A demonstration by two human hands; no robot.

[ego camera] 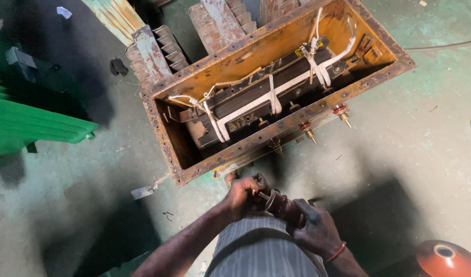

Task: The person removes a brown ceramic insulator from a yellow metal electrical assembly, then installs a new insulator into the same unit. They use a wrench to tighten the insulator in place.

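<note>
Where the frame begins at its left edge, a green finned metal body [25, 125] juts in over the worn grey-green floor [415, 133], and a small grey metal strip [143, 192] lies on the floor just below the lower left corner of the tank. Filling the upper middle of the frame, a rusty open-topped steel tank [297, 110] stands tilted across the view, its inner walls orange-yellow. Inside it sits a dark core assembly [256, 100] bound with white tape straps [272, 95]. Along the tank's near wall a row of small brown studs with brass tips [342, 114] sticks out. Behind the tank, at the upper centre, rusted finned radiator sections [158, 51] lean against it.

At the lower centre, just below the tank's near wall, the left hand [244, 196] is closed around the upper end of a dark brown ribbed insulator bushing [282, 204]. The right hand [317, 232], a red band at its wrist, is curled tightly around the bushing's lower end, so the piece lies slanted between both hands above the person's striped garment [261, 251]. At the lower right corner a reddish-brown dome with a round hole [446, 259] rests on the floor.
</note>
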